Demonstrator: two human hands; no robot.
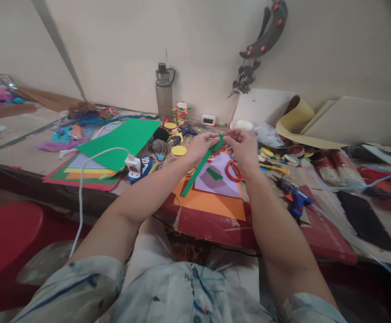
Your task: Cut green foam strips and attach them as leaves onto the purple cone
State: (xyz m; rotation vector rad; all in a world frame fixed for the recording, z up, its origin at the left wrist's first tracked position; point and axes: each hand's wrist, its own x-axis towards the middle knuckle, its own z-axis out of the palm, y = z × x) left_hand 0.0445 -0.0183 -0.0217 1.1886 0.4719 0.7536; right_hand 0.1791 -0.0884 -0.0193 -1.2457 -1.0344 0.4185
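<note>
2 hands up: left hand and right hand both pinching the green paper strip over the cluttered surface.

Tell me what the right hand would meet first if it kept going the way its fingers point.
Probably the left hand: the right hand points leftward along the green paper strip both pinch.

Dim, warm indoor light, flat and even, brightest on the wall beyond the hands. Soft shadow under the table edge nearer than the grip. Wide-angle bending toward the corners, slight blur throughout, no glare.
</note>
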